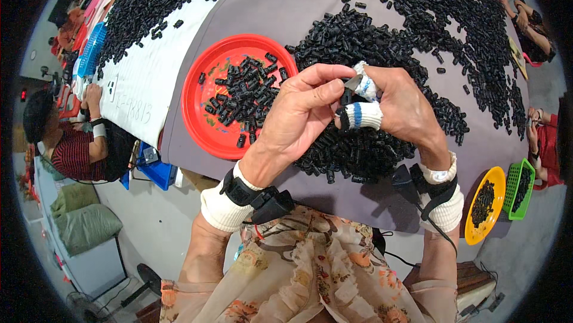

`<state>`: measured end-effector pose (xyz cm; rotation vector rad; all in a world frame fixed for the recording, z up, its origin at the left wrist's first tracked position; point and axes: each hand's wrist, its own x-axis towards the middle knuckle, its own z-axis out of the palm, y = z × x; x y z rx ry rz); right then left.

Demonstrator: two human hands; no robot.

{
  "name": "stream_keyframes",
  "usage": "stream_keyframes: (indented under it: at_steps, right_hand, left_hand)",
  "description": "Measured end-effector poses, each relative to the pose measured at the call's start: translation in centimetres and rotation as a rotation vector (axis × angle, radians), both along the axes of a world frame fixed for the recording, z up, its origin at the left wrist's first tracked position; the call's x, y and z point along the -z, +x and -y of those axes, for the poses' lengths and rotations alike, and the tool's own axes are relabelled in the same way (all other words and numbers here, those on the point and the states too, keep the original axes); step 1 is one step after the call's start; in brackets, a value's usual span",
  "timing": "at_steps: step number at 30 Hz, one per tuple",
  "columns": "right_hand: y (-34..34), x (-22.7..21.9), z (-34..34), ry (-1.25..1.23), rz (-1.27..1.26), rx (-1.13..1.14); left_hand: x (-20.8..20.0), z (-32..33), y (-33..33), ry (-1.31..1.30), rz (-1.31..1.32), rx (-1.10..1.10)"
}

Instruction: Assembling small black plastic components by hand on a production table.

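Observation:
Over the near side of a large heap of small black plastic cylinders [346,36], my two hands meet. My left hand [292,108] is closed, pinching a small black cylinder [346,97] between thumb and fingers. My right hand [406,105] is closed beside it and wears white cloth finger sleeves [365,115] with blue marks. A small grey metal blade [353,82] shows between its fingers, against the black part. Left of my hands, a round red tray [194,117] with a coloured pattern holds many loose black cylinders.
The grey table cover [197,165] has more black heaps at far right; a white sheet [161,54] with another heap lies left. At right are a yellow tray [471,233] and a green basket [518,206], both with black parts. A person [77,144] works at left, others at right.

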<state>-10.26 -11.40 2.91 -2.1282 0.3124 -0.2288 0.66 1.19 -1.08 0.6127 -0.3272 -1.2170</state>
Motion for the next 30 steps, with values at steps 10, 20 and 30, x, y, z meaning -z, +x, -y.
stream_keyframes:
  at_steps: [10,20,30]
  right_hand:
    - [-0.06,0.22,-0.17,0.007,0.004,-0.044]
    - [0.03,-0.1,-0.52,0.12,0.065,0.001]
    - [0.1,-0.22,-0.56,0.087,0.043,0.099]
  left_hand:
    - [-0.13,-0.01,-0.19,0.042,0.063,-0.017]
    - [-0.01,0.02,0.08,-0.01,-0.092,0.01]
    - [0.28,-0.15,-0.12,-0.041,-0.134,0.005]
